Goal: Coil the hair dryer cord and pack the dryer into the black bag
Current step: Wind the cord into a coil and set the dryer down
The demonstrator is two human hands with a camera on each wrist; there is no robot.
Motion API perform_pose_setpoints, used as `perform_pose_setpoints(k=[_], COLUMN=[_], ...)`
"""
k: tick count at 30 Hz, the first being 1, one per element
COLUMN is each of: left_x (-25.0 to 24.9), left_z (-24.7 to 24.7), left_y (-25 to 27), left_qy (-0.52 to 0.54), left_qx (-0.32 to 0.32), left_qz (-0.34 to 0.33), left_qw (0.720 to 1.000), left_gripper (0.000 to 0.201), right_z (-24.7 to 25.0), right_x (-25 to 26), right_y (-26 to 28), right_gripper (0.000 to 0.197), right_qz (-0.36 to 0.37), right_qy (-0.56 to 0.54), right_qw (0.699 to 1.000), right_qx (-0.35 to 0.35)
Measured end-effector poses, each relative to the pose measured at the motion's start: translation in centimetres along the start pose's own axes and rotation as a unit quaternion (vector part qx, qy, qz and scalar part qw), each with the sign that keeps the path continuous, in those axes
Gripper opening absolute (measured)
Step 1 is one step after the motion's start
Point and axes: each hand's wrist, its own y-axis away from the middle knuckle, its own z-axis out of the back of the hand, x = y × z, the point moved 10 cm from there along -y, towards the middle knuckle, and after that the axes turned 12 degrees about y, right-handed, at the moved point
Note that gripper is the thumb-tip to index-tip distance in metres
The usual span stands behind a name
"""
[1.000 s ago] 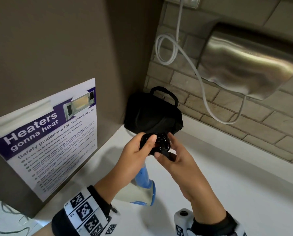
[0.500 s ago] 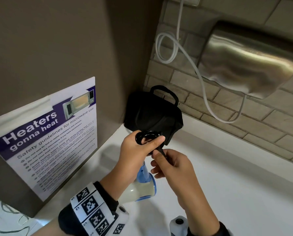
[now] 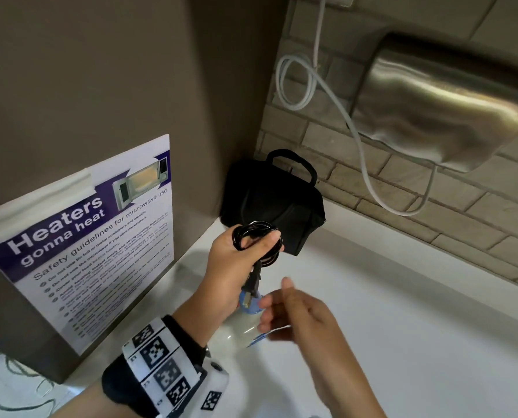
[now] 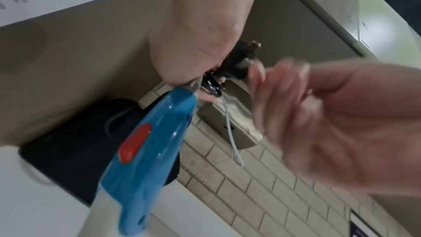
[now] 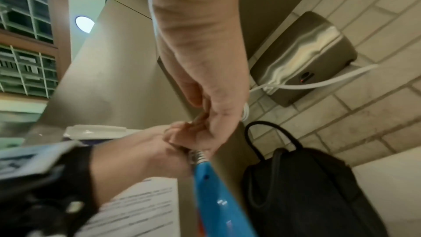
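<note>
My left hand [image 3: 253, 245] grips the coiled black cord [image 3: 266, 233] above the white counter. The plug [image 3: 253, 282] hangs down from the coil. Below the hand hangs the blue and white hair dryer [image 3: 245, 324], partly hidden by my hands. In the left wrist view its blue handle [image 4: 157, 141] shows a red switch, with the plug [image 4: 241, 59] beside my palm. My right hand [image 3: 281, 312] hovers just right of the dryer, fingers loose and blurred, holding nothing. The black bag [image 3: 275, 203] stands in the corner behind the coil, handle up; I cannot tell whether it is open.
A steel hand dryer [image 3: 438, 110] hangs on the brick wall at upper right, with a looped white cable [image 3: 300, 82] beside it. A microwave safety poster [image 3: 79, 245] is taped to the grey panel on the left. The white counter [image 3: 402, 312] stretches to the right.
My right hand has let go of the cord end and dropped down and away. The plug now dangles from the coil, which my left hand has lifted slightly.
</note>
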Motion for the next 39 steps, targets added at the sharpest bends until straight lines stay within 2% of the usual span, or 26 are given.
perform_pose_setpoints(k=[2, 3, 5, 8, 11, 14, 17, 20, 24, 27, 30, 34, 39], left_x=[0.1, 0.1, 0.4, 0.9, 0.8, -0.6, -1.3, -1.1, -1.2, -1.2, -1.4, -1.5, -1.0], left_z=[0.1, 0.2, -0.1, -0.8, -0.8, -1.5, -2.9, -3.4, -3.1, -2.7, -2.5, -2.8, -3.3], left_y=[0.1, 0.1, 0.2, 0.9, 0.5, 0.1, 0.1, 0.1, 0.3, 0.3, 0.0, -0.3, 0.1], left_qy=[0.004, -0.001, -0.02, -0.021, -0.032, -0.108, -0.177, -0.173, -0.086, -0.049, -0.062, -0.084, -0.109], left_qx=[0.001, 0.001, 0.01, 0.022, 0.049, 0.115, 0.167, 0.163, 0.106, 0.071, 0.059, 0.097, 0.18], left_qz=[0.003, -0.001, 0.002, 0.021, 0.039, 0.033, 0.033, 0.046, 0.038, 0.031, 0.025, 0.054, 0.108], left_qw=[1.0, 1.0, 1.0, 0.999, 0.997, 0.987, 0.969, 0.97, 0.99, 0.996, 0.996, 0.99, 0.972], left_gripper=[0.043, 0.05, 0.053, 0.046, 0.048, 0.051, 0.045, 0.03, 0.028, 0.025, 0.024, 0.028, 0.034], right_z=[2.1, 2.4, 1.2, -0.7, -0.4, 0.6, 0.9, 0.3, 0.0, -0.1, -0.7, 0.2, 1.9], right_x=[0.6, 0.8, 0.6, 0.5, 1.2, 2.1, 2.7, 3.1, 3.3, 3.3, 2.4, 2.3, 3.0], right_y=[-0.5, -0.7, -1.2, -1.7, -2.1, -2.3, -2.2, -1.9, -1.4, -0.4, 0.0, -1.1, -1.7], right_gripper=[0.049, 0.049, 0.042, 0.029, 0.023, 0.017, 0.014, 0.022, 0.037, 0.03, 0.026, 0.017, 0.02], right_qz=[0.033, 0.044, 0.043, 0.018, 0.026, 0.06, 0.069, 0.087, 0.123, 0.14, 0.14, 0.128, 0.117], right_qy=[0.046, 0.058, 0.063, 0.006, -0.037, -0.018, -0.01, 0.038, 0.087, 0.129, 0.18, 0.155, 0.105], right_qw=[0.996, 0.995, 0.997, 0.998, 0.997, 0.997, 0.997, 0.995, 0.988, 0.978, 0.969, 0.976, 0.985], right_qx=[-0.064, -0.071, -0.021, 0.053, 0.06, 0.04, 0.032, 0.026, -0.032, -0.085, -0.095, -0.078, -0.074])
